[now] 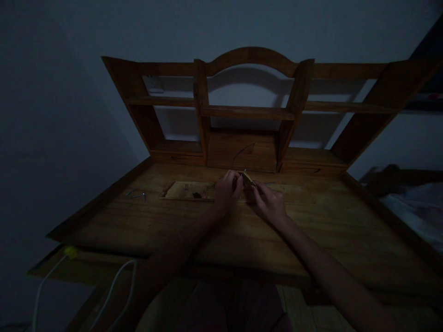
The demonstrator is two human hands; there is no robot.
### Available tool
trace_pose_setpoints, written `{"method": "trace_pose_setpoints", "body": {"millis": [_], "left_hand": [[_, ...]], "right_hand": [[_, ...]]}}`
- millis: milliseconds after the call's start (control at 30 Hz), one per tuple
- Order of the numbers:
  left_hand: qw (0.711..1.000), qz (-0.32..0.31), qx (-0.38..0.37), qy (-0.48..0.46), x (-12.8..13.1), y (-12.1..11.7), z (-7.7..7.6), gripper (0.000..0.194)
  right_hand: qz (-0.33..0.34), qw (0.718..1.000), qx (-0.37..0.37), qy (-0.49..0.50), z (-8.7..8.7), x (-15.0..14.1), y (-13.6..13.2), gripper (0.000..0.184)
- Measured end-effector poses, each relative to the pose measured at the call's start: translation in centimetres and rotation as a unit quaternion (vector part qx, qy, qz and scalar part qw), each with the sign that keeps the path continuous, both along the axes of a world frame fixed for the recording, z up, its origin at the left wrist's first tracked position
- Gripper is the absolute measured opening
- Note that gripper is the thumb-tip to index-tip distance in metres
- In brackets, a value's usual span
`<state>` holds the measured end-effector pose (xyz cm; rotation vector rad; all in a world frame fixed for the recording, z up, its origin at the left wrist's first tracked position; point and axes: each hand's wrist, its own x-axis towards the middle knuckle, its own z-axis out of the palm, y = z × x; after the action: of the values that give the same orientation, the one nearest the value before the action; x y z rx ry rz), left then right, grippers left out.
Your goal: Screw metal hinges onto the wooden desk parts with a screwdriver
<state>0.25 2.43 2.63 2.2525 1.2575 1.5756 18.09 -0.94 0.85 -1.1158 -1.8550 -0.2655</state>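
Both hands meet over the middle of a wooden desk (221,235) in dim light. My right hand (272,203) pinches a small flat tan piece (249,180), its edge tilted up toward the left. Close beside it, my left hand (228,188) is closed, fingertips near the piece; what they grip is too dark and small to make out. A thin dark wire-like strand (242,150) curves up behind my left hand. Beneath the hands runs a long pale strip (183,190) with dark stains on the desktop.
Several small metal pieces (136,196) lie on the desk's left side. A wooden shelf unit (247,112) stands along the back, against the wall. At the front left, a white cable (116,281) loops by a yellow item (71,252). Pale cloth (411,207) lies beyond the right edge.
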Motion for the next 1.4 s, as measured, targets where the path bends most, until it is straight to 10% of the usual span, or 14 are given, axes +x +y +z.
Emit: {"method": "trace_pose_setpoints", "body": {"millis": [1400], "left_hand": [[1.0,0.012,-0.015,-0.02,0.19,0.35,-0.71,0.021]], "right_hand": [[0.02,0.998,0.04,-0.045,0.36,-0.05,-0.07,0.028]]}}
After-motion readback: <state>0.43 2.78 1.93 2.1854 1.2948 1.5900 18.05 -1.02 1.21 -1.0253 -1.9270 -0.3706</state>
